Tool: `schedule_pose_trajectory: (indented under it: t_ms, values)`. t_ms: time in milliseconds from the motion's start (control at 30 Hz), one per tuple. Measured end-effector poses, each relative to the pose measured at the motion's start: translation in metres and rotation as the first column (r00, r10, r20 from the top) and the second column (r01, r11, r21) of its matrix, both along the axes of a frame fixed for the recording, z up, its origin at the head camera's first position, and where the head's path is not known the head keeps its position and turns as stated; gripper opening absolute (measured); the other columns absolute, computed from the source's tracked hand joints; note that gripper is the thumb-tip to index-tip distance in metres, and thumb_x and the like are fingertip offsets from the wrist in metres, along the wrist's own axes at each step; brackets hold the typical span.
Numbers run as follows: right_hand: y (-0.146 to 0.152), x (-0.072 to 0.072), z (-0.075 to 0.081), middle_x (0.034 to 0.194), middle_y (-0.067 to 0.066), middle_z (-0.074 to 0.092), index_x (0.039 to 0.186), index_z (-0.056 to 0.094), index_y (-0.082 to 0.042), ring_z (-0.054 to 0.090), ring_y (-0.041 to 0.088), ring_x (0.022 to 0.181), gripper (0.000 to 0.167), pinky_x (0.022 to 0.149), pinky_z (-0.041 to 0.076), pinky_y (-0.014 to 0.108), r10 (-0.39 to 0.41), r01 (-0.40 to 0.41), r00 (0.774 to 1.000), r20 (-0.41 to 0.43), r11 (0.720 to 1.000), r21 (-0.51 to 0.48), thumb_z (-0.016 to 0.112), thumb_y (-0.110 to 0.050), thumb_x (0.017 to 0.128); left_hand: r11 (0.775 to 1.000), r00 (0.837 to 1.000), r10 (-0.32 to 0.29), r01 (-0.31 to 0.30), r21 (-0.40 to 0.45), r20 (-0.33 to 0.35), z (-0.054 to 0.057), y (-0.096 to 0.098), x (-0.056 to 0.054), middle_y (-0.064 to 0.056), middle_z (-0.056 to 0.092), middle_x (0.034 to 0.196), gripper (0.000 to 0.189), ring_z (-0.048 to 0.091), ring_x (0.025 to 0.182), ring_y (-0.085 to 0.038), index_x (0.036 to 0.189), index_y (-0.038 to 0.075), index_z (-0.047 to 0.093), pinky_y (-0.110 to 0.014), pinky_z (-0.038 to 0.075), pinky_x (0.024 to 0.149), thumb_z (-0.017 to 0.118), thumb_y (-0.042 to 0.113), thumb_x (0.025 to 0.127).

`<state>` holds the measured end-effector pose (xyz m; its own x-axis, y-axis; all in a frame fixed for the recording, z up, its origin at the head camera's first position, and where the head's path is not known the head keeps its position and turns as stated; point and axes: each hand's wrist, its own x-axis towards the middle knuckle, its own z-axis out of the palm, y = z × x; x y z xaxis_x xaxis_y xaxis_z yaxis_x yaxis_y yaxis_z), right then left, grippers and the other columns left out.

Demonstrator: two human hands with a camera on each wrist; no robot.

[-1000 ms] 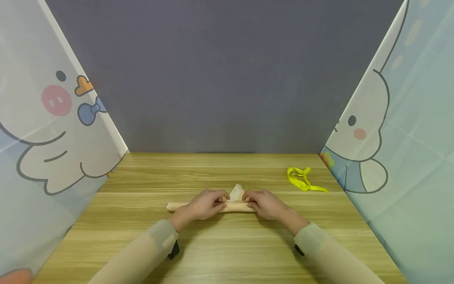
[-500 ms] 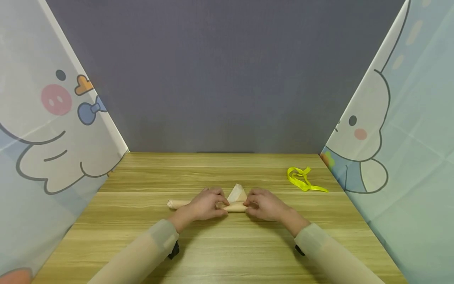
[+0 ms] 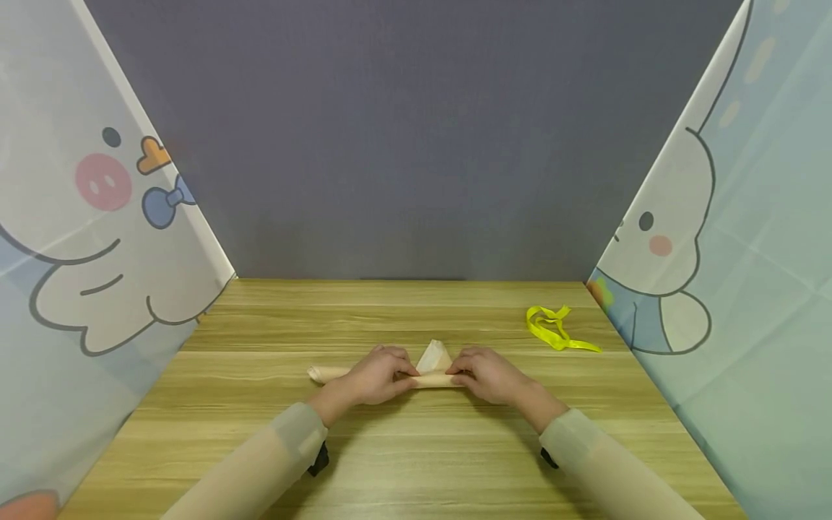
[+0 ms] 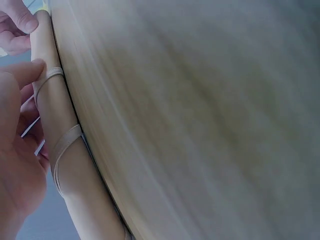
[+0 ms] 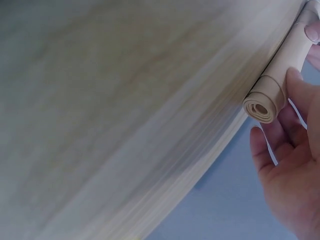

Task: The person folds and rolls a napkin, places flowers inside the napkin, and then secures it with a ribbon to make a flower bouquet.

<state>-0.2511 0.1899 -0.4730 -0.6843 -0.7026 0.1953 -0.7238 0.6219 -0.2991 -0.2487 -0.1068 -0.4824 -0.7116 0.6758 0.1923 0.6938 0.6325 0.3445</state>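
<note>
A beige sheet rolled into a narrow tube (image 3: 434, 380) lies across the wooden table in front of me, its material unclear. From the far side of the tube sticks a pale triangular corner (image 3: 434, 357), between my hands. My left hand (image 3: 377, 375) pinches the roll left of that corner, and my right hand (image 3: 489, 375) pinches it on the other side. In the right wrist view the roll's spiral end (image 5: 260, 108) shows beside my fingers. Layered edges curve around the roll (image 4: 70, 145) in the left wrist view.
A loose yellow ribbon (image 3: 552, 329) lies at the table's back right. Behind the wooden table (image 3: 416, 462) stands a dark grey panel (image 3: 416, 144), and cartoon-printed sheets flank it on both sides.
My fingers and thumbs have shifted along the roll and drawn together on it. The pale corner's tip sits slightly nearer me than half a second ago. The yellow ribbon has stayed put.
</note>
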Motion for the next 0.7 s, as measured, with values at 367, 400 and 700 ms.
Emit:
schedule_pose_trajectory:
  t_ms: [367, 400, 700]
  values:
    - [-0.0008, 0.0003, 0.0001, 0.109, -0.001, 0.081, 0.121, 0.08, -0.015, 0.075, 0.015, 0.098, 0.016, 0.09, 0.062, 0.038, -0.018, 0.018, 1.0, 0.0, 1.0, 0.014, 0.071, -0.015, 0.108, 1.0, 0.999, 0.02, -0.021, 0.023, 0.046, 0.0005, -0.0008, 0.0004, 0.009, 0.078, 0.102, 0.016, 0.059, 0.082, 0.0, 0.117, 0.021, 0.084, -0.031, 0.042, 0.084, 0.071, 0.026, 0.109]
    - [-0.001, 0.0002, 0.0, 0.108, -0.001, 0.081, 0.123, 0.078, -0.015, 0.075, 0.013, 0.096, 0.017, 0.088, 0.063, 0.037, -0.016, 0.016, 1.0, 0.006, 1.0, 0.01, 0.071, -0.014, 0.108, 0.999, 0.998, 0.019, -0.02, 0.027, 0.053, 0.0004, -0.0006, 0.0001, 0.009, 0.077, 0.099, 0.016, 0.058, 0.079, 0.001, 0.119, 0.02, 0.082, -0.033, 0.043, 0.085, 0.07, 0.025, 0.109]
    - [-0.0003, -0.0004, -0.0031, 0.104, -0.005, 0.081, 0.114, 0.077, -0.021, 0.071, 0.007, 0.087, 0.011, 0.082, 0.061, 0.034, 0.013, -0.013, 0.998, -0.054, 1.0, -0.014, 0.073, -0.014, 0.107, 1.0, 1.0, 0.019, -0.019, -0.001, 0.003, 0.0014, 0.0007, 0.0009, 0.012, 0.073, 0.092, 0.014, 0.054, 0.074, 0.001, 0.12, 0.024, 0.078, -0.033, 0.037, 0.083, 0.07, 0.022, 0.109]
